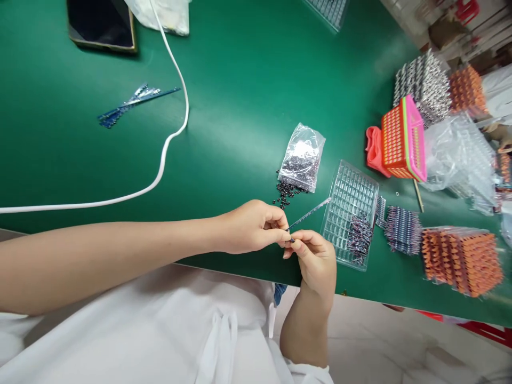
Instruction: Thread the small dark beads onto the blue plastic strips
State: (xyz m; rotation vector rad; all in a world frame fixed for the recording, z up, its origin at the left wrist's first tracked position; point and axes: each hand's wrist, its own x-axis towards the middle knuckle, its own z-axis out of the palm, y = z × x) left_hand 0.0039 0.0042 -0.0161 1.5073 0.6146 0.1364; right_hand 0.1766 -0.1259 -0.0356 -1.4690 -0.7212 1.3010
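Observation:
Near the table's front edge my left hand (254, 226) and my right hand (318, 264) meet at the fingertips. My left hand pinches a thin dark strip (308, 214) that slants up to the right. A tiny dark piece (292, 240) shows between the thumb and finger of my right hand. Just beyond the hands lies a clear plastic bag (303, 154) of small dark beads, with loose beads (285, 193) spilled at its mouth. To the right, a clear compartment tray (342, 202) bears a heap of small dark and pinkish parts (360, 234).
A white cable (163, 157) curves over the green table (248, 106). Blue strips (134, 104) and a phone (102, 24) lie at left. Right are a pink-orange basket (403, 138), stacked dark parts (403, 230) and orange parts (462, 260).

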